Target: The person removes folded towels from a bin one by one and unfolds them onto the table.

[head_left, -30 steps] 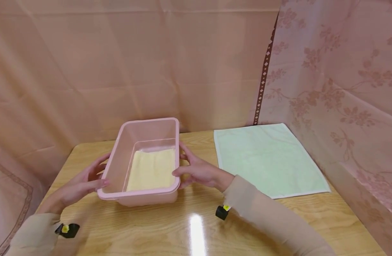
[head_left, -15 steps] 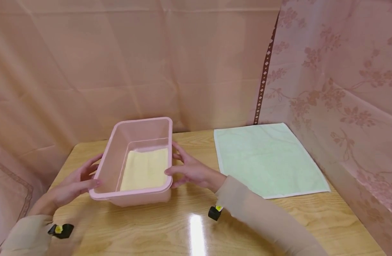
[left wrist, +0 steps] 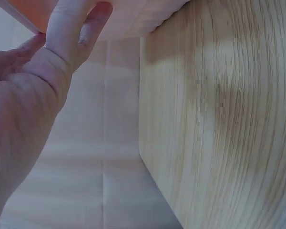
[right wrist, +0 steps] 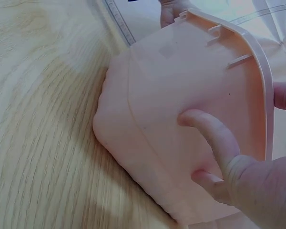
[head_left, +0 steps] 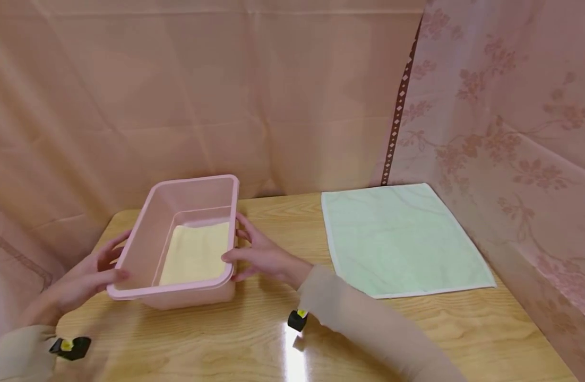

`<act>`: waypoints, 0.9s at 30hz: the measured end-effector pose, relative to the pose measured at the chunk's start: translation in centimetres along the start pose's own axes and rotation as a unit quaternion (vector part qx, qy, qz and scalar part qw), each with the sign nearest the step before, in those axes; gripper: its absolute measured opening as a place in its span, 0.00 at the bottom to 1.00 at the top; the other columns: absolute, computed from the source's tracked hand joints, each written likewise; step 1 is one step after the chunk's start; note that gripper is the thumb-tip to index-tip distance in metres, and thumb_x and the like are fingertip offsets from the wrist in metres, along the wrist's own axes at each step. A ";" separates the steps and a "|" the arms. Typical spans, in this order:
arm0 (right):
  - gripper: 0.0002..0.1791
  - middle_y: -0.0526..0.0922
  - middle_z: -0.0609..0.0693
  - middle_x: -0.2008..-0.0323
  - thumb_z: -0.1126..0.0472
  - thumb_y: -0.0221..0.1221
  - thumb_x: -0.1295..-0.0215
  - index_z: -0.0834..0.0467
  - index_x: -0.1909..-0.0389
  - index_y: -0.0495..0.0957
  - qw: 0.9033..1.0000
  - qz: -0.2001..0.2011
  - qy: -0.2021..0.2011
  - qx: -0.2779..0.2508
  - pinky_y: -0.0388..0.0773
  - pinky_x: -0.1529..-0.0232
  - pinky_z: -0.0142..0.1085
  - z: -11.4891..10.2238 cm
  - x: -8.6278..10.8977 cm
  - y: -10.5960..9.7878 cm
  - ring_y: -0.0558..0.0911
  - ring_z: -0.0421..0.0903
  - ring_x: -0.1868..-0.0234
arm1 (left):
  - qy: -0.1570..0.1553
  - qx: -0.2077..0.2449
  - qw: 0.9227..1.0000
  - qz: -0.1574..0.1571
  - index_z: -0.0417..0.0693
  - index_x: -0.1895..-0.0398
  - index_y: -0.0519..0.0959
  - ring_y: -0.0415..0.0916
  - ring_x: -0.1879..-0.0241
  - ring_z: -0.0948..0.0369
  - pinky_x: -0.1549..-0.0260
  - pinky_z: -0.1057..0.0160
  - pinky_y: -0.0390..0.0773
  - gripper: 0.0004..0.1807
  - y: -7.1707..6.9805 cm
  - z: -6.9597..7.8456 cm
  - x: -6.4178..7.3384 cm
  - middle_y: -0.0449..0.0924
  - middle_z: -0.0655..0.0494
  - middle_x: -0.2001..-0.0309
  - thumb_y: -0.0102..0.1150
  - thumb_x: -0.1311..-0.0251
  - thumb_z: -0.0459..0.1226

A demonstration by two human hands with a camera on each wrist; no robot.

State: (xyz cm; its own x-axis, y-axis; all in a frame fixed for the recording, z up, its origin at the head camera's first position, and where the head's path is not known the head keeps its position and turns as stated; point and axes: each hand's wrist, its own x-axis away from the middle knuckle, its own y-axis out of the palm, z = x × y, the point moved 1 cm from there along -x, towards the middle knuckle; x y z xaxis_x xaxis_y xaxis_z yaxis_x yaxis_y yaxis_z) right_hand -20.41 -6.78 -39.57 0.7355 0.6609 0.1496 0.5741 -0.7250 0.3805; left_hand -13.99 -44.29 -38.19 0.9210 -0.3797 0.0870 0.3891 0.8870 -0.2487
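Note:
A pink plastic basin (head_left: 146, 233) stands at the left of the table, with a folded yellow towel (head_left: 197, 252) lying flat in its bottom. My left hand (head_left: 84, 278) grips the basin's left wall, thumb over the rim and fingers outside. On the opposite side my right hand (head_left: 266, 257) holds the right wall the same way, its thumb on the rim. In the right wrist view, fingertips (right wrist: 195, 119) press against the basin's outer wall (right wrist: 157, 95). The left wrist view has my left hand (left wrist: 43, 76) at the basin's side, partly cut off by the frame.
A pale green towel (head_left: 407, 239) with a white edge lies spread at the right of the wooden table (head_left: 359, 329). Pinkish curtains (head_left: 292, 95) hang behind the table and along both sides. A small dark gap shows at the table's back edge.
Both hands have moved the basin leftward across the table, towel inside. It is farther from the green towel, which stays in place.

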 end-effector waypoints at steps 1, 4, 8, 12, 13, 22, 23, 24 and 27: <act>0.53 0.59 0.51 0.27 0.71 0.66 0.38 0.26 0.24 0.54 1.000 0.002 0.000 0.001 0.83 0.61 0.60 0.1 -0.2 0.3 0.77 0.68 0.40 | -0.001 -0.003 1.000 0.002 0.64 0.17 0.45 0.78 0.46 0.67 0.56 0.58 0.84 0.45 -0.3 -0.1 0.2 0.70 0.72 0.38 0.46 0.30 0.23; 0.53 0.59 0.50 0.26 0.71 0.66 0.39 0.28 0.22 0.53 1.000 0.007 0.001 0.001 0.84 0.62 0.58 0.4 -0.8 1.2 0.78 0.67 0.41 | 0.000 -0.005 1.000 0.014 0.66 0.18 0.47 0.78 0.47 0.68 0.58 0.59 0.85 0.45 -1.2 -0.5 0.8 0.71 0.74 0.39 0.46 0.31 0.22; 0.51 0.63 0.48 0.30 0.70 0.66 0.39 0.28 0.25 0.57 1.000 0.013 -0.005 0.005 0.84 0.64 0.56 0.8 -1.7 2.3 0.81 0.63 0.46 | 0.004 0.004 0.999 0.032 0.69 0.20 0.53 0.79 0.49 0.68 0.60 0.59 0.85 0.44 -2.3 -1.0 1.6 0.73 0.76 0.40 0.46 0.31 0.21; 0.47 0.69 0.49 0.39 0.70 0.67 0.38 0.26 0.29 0.61 1.000 0.020 -0.014 0.015 0.85 0.66 0.55 1.2 -2.7 3.5 0.84 0.56 0.55 | 0.005 0.020 0.998 0.052 0.70 0.21 0.58 0.80 0.52 0.66 0.62 0.59 0.86 0.42 -3.3 -1.3 2.4 0.76 0.73 0.42 0.45 0.30 0.20; 0.47 0.69 0.50 0.41 0.70 0.67 0.39 0.26 0.29 0.61 0.999 0.023 -0.016 0.018 0.85 0.67 0.55 1.4 -3.0 3.9 0.85 0.55 0.57 | 0.004 0.021 0.998 0.058 0.70 0.22 0.58 0.80 0.52 0.67 0.63 0.59 0.86 0.41 -3.6 -1.4 2.6 0.76 0.73 0.43 0.45 0.29 0.21; 0.46 0.74 0.48 0.51 0.67 0.69 0.39 0.25 0.29 0.63 0.998 0.052 -0.025 0.034 0.86 0.70 0.50 2.4 -5.0 6.9 0.84 0.46 0.63 | 0.046 0.126 0.990 0.047 0.64 0.23 0.64 0.83 0.53 0.62 0.65 0.55 0.85 0.38 -5.9 -2.7 4.2 0.78 0.68 0.40 0.38 0.28 0.18; 0.46 0.75 0.47 0.51 0.67 0.69 0.39 0.24 0.29 0.64 0.998 0.053 -0.028 0.034 0.86 0.70 0.50 2.5 -5.1 7.2 0.84 0.45 0.63 | 0.051 0.136 0.988 0.044 0.63 0.24 0.64 0.83 0.52 0.62 0.64 0.56 0.85 0.38 -6.1 -2.8 4.4 0.78 0.68 0.40 0.37 0.28 0.18; 0.45 0.75 0.47 0.52 0.66 0.69 0.38 0.24 0.30 0.64 0.997 0.054 -0.031 0.034 0.86 0.71 0.49 2.5 -5.3 7.5 0.84 0.45 0.63 | 0.055 0.148 0.987 0.041 0.63 0.24 0.65 0.83 0.52 0.62 0.63 0.56 0.85 0.38 -6.4 -3.0 4.5 0.79 0.67 0.40 0.36 0.27 0.18; 0.44 0.76 0.44 0.52 0.66 0.69 0.37 0.24 0.30 0.64 0.997 0.054 -0.037 0.031 0.86 0.70 0.47 2.7 -5.8 8.2 0.83 0.44 0.62 | 0.065 0.161 0.984 0.046 0.62 0.25 0.67 0.83 0.51 0.62 0.62 0.57 0.85 0.38 -7.2 -3.3 4.9 0.79 0.67 0.39 0.35 0.28 0.17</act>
State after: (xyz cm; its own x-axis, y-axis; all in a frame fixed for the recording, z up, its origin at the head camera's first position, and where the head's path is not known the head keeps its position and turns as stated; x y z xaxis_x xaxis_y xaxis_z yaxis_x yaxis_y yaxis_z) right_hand -19.00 -17.05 -39.74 0.8174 0.5640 0.1172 0.5100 -0.8031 0.3081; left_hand -12.36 -53.36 -39.21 0.9510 -0.3052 -0.0504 0.3082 0.9487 0.0702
